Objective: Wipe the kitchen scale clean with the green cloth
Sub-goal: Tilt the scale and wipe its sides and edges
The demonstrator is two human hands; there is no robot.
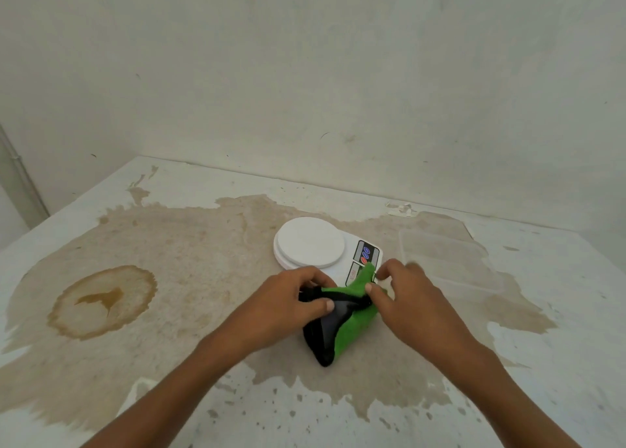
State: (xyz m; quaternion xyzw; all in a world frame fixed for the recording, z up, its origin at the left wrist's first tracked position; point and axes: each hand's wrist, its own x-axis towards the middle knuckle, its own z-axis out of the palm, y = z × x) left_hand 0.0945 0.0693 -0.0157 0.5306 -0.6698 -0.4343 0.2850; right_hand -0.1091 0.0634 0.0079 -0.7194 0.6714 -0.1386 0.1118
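Note:
A white kitchen scale (310, 242) with a round platform and a button panel on its right side sits on the stained table, just beyond my hands. The green cloth (357, 315), green with a black side, is bunched up in front of the scale, its upper corner reaching over the scale's near right edge. My left hand (291, 302) pinches the cloth's black left part between thumb and fingers. My right hand (406, 295) grips the cloth's green upper right part next to the button panel.
A clear plastic lid or tray (447, 261) lies flat to the right of the scale. The white table (169, 244) carries a large brown stain and a darker ring-shaped stain (101, 300) at the left. A wall stands close behind the table.

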